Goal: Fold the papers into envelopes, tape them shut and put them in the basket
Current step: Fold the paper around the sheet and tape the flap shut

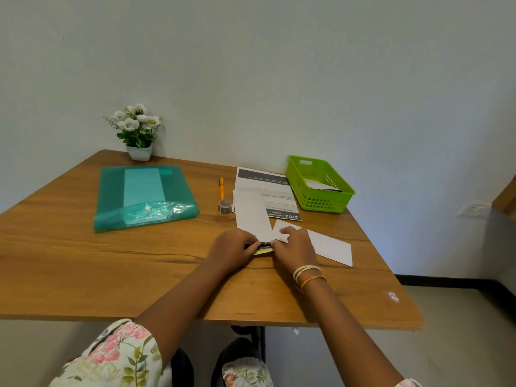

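A white paper (329, 244) lies partly folded on the wooden table (111, 275), with one flap pointing away and one to the right. Both hands are on its near corner. My left hand (233, 250) pinches the folded edge, where a dark and yellow printed strip shows. My right hand (293, 247) presses down on the fold just beside it. A printed sheet (265, 188) lies behind the paper. A small tape roll (224, 206) stands left of that sheet. The green basket (339, 202) at the back right holds a white folded paper.
An orange pen (221, 187) lies behind the tape roll. A teal plastic folder (145, 196) occupies the left middle of the table. A small pot of white flowers (138, 132) stands at the back left against the wall.
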A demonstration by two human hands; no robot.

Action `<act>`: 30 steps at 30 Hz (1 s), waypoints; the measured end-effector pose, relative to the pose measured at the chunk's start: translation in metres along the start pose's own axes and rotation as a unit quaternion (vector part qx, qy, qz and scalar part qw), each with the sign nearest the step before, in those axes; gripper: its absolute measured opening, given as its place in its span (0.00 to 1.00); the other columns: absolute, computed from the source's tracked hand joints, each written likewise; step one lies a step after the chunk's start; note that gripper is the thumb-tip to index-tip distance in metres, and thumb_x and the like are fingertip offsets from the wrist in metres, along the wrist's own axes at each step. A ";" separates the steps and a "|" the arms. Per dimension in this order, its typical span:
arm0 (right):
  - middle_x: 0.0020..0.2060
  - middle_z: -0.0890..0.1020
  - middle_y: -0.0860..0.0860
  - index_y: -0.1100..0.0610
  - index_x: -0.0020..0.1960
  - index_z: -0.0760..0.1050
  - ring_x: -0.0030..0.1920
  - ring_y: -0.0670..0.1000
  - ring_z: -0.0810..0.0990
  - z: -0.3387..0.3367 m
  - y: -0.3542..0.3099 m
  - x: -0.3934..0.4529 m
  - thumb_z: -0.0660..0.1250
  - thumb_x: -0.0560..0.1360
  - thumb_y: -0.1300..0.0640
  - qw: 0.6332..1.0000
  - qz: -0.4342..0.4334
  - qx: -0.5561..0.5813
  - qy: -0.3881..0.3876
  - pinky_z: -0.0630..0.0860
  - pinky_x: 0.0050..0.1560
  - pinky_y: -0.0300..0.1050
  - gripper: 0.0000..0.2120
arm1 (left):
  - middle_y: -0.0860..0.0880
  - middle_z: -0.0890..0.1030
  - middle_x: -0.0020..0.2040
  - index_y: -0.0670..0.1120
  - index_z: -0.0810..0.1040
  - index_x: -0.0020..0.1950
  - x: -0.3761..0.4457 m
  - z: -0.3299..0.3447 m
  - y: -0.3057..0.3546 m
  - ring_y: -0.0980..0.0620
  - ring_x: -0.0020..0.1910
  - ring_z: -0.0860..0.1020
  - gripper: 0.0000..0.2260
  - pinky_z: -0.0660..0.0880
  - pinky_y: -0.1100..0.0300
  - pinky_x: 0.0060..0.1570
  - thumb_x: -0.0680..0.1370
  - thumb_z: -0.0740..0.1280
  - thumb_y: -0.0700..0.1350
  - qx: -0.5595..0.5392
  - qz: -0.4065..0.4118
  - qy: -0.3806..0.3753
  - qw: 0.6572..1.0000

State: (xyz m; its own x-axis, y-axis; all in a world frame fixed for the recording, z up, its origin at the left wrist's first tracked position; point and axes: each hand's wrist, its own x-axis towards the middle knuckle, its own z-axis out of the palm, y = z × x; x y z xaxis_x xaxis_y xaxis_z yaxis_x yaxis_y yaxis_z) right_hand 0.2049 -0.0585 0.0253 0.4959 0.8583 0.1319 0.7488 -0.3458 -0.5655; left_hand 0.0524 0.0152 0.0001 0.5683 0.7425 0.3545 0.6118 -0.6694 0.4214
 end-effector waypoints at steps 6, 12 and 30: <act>0.64 0.74 0.60 0.58 0.67 0.71 0.64 0.59 0.72 -0.038 0.029 0.048 0.65 0.76 0.49 0.992 0.024 -0.120 -0.017 0.70 0.62 0.51 0.22 | 0.51 0.84 0.52 0.49 0.83 0.57 0.002 0.003 -0.002 0.55 0.48 0.77 0.12 0.77 0.57 0.45 0.79 0.64 0.51 0.022 0.033 0.019 0.999; 0.67 0.73 0.54 0.54 0.68 0.68 0.64 0.57 0.73 -0.053 0.044 0.063 0.67 0.67 0.32 0.959 0.088 -0.211 -0.170 0.71 0.63 0.53 0.38 | 0.51 0.84 0.50 0.51 0.83 0.57 0.010 0.005 -0.002 0.55 0.46 0.76 0.11 0.75 0.58 0.41 0.79 0.65 0.51 0.005 0.017 0.036 0.999; 0.52 0.81 0.61 0.62 0.62 0.70 0.46 0.60 0.81 -0.075 0.032 0.032 0.75 0.69 0.53 0.934 0.188 0.171 -0.252 0.79 0.52 0.53 0.27 | 0.49 0.85 0.49 0.51 0.82 0.58 0.016 0.016 0.000 0.52 0.45 0.79 0.12 0.71 0.59 0.38 0.79 0.63 0.48 0.008 0.017 0.051 0.999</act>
State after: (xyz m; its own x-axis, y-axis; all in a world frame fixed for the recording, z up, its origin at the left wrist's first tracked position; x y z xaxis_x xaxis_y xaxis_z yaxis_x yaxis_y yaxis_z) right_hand 0.2773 -0.0707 0.0728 0.3608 0.7994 -0.4804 0.3354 -0.5919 -0.7329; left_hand 0.0703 0.0265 -0.0079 0.5316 0.7166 0.4516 0.6021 -0.6947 0.3937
